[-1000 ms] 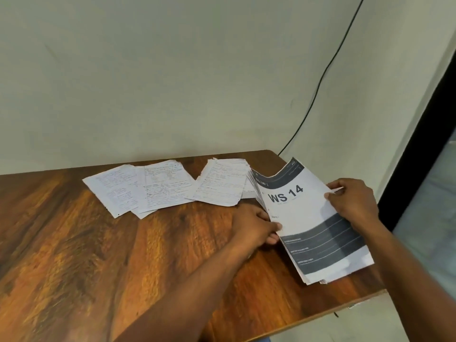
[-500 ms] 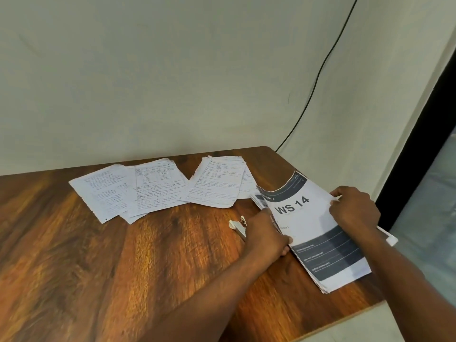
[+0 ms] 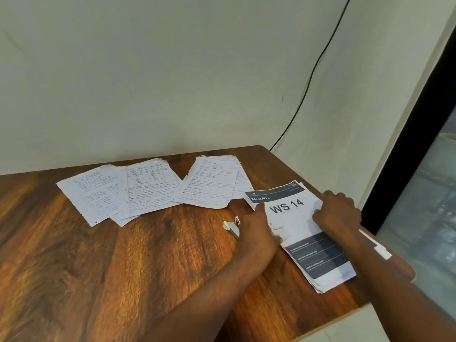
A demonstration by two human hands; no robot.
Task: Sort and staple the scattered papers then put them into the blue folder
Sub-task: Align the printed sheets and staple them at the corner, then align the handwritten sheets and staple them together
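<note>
Two hands pin the printed grey-banded paper stack (image 3: 303, 233): left hand (image 3: 256, 230) curled at its near-left edge, right hand (image 3: 338, 213) curled atop; small white stapler (image 3: 232, 227) lies just left of the left hand.

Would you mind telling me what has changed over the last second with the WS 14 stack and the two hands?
The WS 14 stack, fanned and partly lifted a second ago, now lies flat and squared on the table. The left hand moved to its left edge, uncovering a small white stapler-like object. The right hand still presses the stack's right side. The handwritten sheets stayed put.
</note>
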